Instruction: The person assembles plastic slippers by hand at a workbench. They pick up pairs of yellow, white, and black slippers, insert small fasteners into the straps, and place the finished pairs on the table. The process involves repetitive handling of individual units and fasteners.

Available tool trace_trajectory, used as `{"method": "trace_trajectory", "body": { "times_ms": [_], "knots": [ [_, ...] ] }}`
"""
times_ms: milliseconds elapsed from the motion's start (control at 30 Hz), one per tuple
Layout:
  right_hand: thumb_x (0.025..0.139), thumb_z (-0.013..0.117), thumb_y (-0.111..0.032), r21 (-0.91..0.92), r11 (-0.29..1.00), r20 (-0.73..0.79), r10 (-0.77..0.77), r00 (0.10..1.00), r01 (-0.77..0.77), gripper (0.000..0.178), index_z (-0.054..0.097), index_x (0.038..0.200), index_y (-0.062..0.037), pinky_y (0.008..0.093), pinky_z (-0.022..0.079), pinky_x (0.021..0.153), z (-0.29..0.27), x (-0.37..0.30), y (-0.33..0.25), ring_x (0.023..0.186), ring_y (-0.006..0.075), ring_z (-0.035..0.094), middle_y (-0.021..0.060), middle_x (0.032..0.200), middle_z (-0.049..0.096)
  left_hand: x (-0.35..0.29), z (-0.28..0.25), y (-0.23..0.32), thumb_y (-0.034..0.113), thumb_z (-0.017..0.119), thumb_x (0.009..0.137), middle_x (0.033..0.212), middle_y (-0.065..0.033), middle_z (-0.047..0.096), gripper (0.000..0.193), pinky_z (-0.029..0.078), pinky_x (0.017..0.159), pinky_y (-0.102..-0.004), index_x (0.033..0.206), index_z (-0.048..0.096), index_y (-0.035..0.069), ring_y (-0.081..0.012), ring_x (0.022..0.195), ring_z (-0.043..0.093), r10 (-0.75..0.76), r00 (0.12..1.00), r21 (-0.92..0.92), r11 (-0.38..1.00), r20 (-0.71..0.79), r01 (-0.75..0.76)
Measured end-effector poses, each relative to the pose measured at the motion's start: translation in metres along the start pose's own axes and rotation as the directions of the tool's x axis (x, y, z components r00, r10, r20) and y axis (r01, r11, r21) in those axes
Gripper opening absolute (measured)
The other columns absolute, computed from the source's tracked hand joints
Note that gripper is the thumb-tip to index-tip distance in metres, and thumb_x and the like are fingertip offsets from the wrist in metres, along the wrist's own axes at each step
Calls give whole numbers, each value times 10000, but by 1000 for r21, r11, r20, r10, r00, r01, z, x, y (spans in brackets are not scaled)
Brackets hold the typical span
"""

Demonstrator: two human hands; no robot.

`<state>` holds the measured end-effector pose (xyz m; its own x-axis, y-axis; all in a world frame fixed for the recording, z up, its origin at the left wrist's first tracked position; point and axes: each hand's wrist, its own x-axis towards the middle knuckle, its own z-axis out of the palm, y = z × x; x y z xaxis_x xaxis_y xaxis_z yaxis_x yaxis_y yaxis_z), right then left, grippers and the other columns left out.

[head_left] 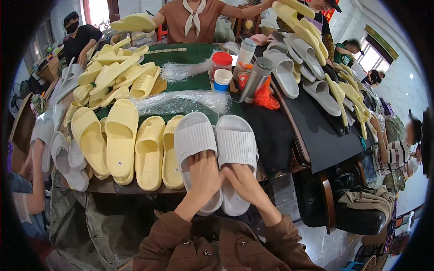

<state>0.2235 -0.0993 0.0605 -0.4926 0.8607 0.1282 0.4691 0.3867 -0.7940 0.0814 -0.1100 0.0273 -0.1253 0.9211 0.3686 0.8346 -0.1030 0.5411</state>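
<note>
Two light grey slide slippers stand side by side in front of me at the near table edge, toes pointing away and ribbed straps facing up. My left hand (204, 177) holds the left slipper (195, 135), its fingers tucked under the strap from the heel side. In the same way my right hand (245, 183) grips the right slipper (236, 141). The fingertips of both hands are hidden inside the straps. Beside the left slipper lie several pale yellow slippers (149, 156), lined up with their toes away from me.
Yellow slippers are heaped at the left (108, 74); a bundle of clear plastic strands (181, 103) lies behind. A red-lidded jar (221, 63), a paper cup (222, 80) and a steel tumbler (257, 77) stand mid-table. Across the table, a person holds yellow slippers. A black chair (357, 217) is right.
</note>
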Motion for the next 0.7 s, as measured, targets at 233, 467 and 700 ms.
{"method": "trace_trajectory", "body": {
  "times_ms": [233,467,700],
  "knots": [
    [933,549,-101,111,994,-113,21,993,-9,199,636,864,64,246,469,573,-41,6,-25,620,97,591,65,691,641,3,-6,6,247,695,657,995,-235,595,463,403,886,-515,975,592,-74,-405,963,570,-1,998,-29,1000,-62,-1],
    [891,594,-131,-166,956,-280,-282,918,243,176,644,974,16,327,511,669,-43,114,-5,702,220,662,143,772,674,5,1,6,290,659,702,989,-232,594,439,401,888,-505,975,609,-50,-397,934,577,-41,998,19,999,-56,43],
    [830,620,-228,-312,935,-19,-183,983,168,291,662,1011,-4,447,524,754,-20,160,27,835,364,669,185,891,693,13,-6,5,310,671,698,1011,-257,595,494,405,900,-504,1010,602,-68,-413,951,572,-30,999,10,999,-19,31]
  ]
}}
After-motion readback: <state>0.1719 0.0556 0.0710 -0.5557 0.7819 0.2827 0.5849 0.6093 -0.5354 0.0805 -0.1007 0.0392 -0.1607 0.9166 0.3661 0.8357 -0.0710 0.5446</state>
